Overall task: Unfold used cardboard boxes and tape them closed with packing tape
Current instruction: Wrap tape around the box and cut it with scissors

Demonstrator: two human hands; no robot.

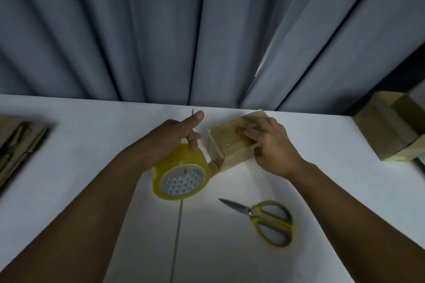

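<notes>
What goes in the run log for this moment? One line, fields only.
left hand: holds tape roll | right hand: presses small box | tape strip: roll to box | scissors: on table, untouched

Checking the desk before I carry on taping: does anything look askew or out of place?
Nothing stands out. The tape roll is in the left hand, the right hand presses the small box, and the scissors lie closed nearby.
</notes>
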